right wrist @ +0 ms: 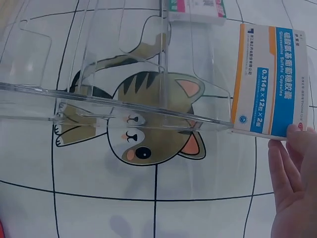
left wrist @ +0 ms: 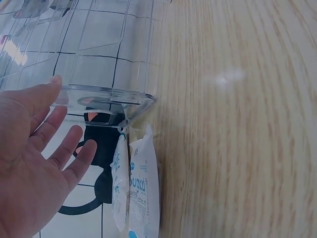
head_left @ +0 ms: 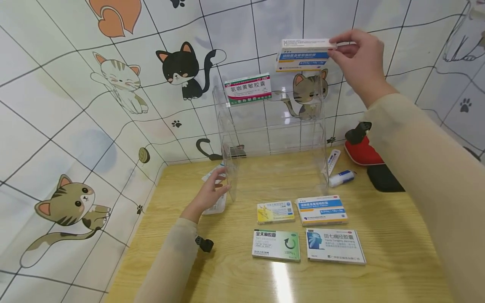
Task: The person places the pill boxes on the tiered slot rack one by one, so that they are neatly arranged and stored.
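My right hand [head_left: 360, 59] pinches the right end of a blue, white and orange capsule box [head_left: 303, 59] between thumb and fingers. The box is held upright at the top right of a clear plastic display rack [head_left: 231, 168]; in the right wrist view, its lower corner overlaps the rack's upper edge. On the rack's top tier, to the left, stands a white, red and green capsule box [head_left: 248, 89]. Beside the rack's left side panel is my left hand [head_left: 208, 193], its fingers loosely extended and its thumb tip right at the panel's edge in the left wrist view.
Several medicine boxes lie before the rack, including a yellow-and-white one [head_left: 275, 212] and a green-and-white one [head_left: 275, 245]. Soft packets [left wrist: 144, 186] sit behind the left hand. A white-and-blue tube [head_left: 342, 178] and red pouch [head_left: 361, 151] are at right. A tiled wall backs the table.
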The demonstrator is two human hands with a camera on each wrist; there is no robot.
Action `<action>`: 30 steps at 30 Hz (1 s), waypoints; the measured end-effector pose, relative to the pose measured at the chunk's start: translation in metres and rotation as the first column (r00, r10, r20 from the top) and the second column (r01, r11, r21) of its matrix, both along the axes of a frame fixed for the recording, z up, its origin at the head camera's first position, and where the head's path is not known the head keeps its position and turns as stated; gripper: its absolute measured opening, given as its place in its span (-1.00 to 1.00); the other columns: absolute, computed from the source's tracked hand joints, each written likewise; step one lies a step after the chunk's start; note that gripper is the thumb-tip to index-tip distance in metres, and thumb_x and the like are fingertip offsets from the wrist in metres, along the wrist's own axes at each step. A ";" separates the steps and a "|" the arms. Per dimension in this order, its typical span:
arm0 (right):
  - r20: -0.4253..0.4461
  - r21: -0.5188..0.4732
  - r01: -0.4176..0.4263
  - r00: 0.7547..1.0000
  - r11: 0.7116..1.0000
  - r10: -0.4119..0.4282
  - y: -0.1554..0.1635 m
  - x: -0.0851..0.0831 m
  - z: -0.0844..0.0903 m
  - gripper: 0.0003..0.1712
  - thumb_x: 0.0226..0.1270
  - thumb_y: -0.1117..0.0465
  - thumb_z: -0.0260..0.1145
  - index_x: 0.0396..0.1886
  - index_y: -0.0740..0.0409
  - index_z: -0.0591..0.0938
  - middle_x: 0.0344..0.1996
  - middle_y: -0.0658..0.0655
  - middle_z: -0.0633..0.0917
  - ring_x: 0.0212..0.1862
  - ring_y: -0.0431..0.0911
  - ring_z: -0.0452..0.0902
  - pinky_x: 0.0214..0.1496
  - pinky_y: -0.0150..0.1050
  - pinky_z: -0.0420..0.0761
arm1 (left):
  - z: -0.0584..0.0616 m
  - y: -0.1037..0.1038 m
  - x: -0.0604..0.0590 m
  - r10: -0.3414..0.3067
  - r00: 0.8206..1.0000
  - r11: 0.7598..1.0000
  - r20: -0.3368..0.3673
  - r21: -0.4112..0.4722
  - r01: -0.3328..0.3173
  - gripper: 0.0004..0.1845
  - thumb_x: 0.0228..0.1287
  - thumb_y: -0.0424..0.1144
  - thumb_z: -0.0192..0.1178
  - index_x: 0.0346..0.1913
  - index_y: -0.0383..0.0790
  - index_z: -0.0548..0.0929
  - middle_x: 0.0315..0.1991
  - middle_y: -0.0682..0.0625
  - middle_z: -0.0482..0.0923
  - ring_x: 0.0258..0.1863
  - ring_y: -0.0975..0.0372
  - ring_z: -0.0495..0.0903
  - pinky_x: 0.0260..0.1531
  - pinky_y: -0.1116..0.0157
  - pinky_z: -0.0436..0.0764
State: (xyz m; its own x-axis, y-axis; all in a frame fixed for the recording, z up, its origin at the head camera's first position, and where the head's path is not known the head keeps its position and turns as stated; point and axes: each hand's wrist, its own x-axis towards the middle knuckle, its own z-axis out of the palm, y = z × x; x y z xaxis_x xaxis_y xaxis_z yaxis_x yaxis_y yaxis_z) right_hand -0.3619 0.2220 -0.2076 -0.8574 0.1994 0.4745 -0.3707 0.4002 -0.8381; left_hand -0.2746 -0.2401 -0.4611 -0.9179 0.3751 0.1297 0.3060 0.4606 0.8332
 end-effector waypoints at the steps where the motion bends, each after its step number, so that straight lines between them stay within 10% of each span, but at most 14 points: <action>1: -0.002 0.012 -0.002 1.000 1.000 0.002 0.000 -0.001 0.000 -0.66 0.44 0.03 0.37 0.18 -0.19 0.70 0.19 -0.10 0.75 0.14 -0.35 0.68 0.38 -0.44 0.52 | 0.000 0.000 0.000 0.001 1.000 1.000 -0.003 0.001 -0.001 -0.35 0.53 -0.30 0.21 0.55 -0.18 0.21 0.54 -0.19 0.23 0.42 -0.15 0.35 0.41 -0.22 0.40; 19: 0.128 0.380 0.027 0.988 0.924 -0.081 -0.021 -0.013 -0.006 -0.54 0.58 -0.11 0.16 0.38 -0.23 0.58 0.34 0.06 0.62 0.24 -0.12 0.53 0.37 -0.25 0.59 | -0.001 0.002 -0.001 0.006 1.000 1.000 0.023 -0.012 -0.006 -0.33 0.52 -0.29 0.21 0.57 -0.13 0.18 0.53 -0.17 0.23 0.44 -0.14 0.33 0.43 -0.19 0.40; 30: 0.196 0.324 -0.008 0.979 0.946 -0.058 -0.031 -0.017 -0.009 -0.56 0.58 -0.08 0.19 0.37 -0.24 0.59 0.32 0.02 0.65 0.32 -0.15 0.57 0.46 -0.22 0.52 | -0.003 0.002 -0.002 0.009 0.999 1.000 0.031 0.002 -0.009 -0.29 0.53 -0.35 0.18 0.60 -0.26 0.12 0.55 -0.29 0.16 0.46 -0.26 0.26 0.44 -0.30 0.31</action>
State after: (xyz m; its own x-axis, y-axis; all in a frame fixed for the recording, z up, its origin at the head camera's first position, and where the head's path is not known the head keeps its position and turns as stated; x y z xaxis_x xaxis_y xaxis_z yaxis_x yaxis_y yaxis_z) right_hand -0.3792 0.1912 -0.2170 -0.9379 0.0876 0.3357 -0.1951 0.6671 -0.7190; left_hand -0.2765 -0.2385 -0.4643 -0.9247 0.3668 0.1019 0.2760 0.4614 0.8431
